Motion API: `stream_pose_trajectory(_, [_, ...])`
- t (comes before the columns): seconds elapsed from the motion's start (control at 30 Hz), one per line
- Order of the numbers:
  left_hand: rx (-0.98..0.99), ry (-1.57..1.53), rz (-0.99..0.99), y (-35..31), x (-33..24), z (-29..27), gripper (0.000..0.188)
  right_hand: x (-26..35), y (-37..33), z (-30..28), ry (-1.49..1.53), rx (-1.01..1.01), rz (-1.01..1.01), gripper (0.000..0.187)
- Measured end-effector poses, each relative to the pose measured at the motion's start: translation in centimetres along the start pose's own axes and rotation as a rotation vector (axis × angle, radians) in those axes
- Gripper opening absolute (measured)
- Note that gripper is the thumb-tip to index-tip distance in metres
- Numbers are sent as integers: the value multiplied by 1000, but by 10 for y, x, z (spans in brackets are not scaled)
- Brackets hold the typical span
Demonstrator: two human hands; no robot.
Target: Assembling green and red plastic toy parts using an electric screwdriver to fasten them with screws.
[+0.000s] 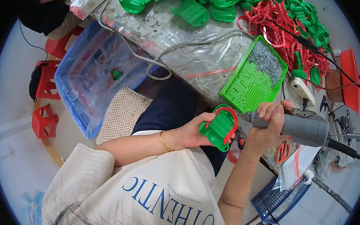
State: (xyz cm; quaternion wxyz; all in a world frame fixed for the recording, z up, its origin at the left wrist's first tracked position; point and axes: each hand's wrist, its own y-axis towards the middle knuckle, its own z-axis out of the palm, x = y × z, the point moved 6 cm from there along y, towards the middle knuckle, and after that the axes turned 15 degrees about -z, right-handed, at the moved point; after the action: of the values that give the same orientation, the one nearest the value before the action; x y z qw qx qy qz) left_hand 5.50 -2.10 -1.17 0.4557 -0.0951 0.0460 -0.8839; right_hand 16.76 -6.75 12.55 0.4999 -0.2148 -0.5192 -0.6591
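Note:
My left hand [190, 131] is closed on the edge of a green plastic toy part [217, 130], holding it above my lap. A curved red plastic strip [234, 119] lies round the part's upper and right side. My right hand [267, 125] is wrapped round a grey electric screwdriver [307, 128]. Its tip points left at the red strip; whether it touches is too small to tell. Just beyond my hands, a bright green tray [227, 89] on the table edge holds many small grey screws [268, 62].
Red strips [270, 29] and green parts [195, 11] are heaped at the back. A grey cable [196, 43] crosses the table. Scissors [283, 153] and a power strip [302, 92] lie right. Left stands a plastic-lined blue bin [68, 98] holding a green-red piece [116, 73]. Another person sits upper left.

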Motion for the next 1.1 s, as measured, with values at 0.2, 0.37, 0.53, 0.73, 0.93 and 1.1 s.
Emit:
stream_pose_trajectory(0.2, [-4, -13, -7, -4, -1, 0, 63, -6, -6, 4, -8, -45, 12, 24])
stream_pose_trajectory(0.37, [8, 16, -18, -2, 1, 0, 66, -9, -6, 2, -3, -47, 7, 22])
stream_pose_trajectory(0.53, [74, -8, -30, -3, 2, 4, 61, -9, -6, 2, -14, -39, -4, 21])
stream_pose_trajectory(0.73, [76, -28, -9, -5, 2, 2, 55, -3, -8, 7, -37, -7, -42, 20])
stream_pose_trajectory(0.93, [75, -12, 6, -6, 3, 2, 56, 0, -13, 10, -60, -7, -61, 17])
stream_pose_trajectory(1.1, [55, 11, 0, -8, 5, 5, 58, 5, -14, 10, -101, 20, -72, 19])
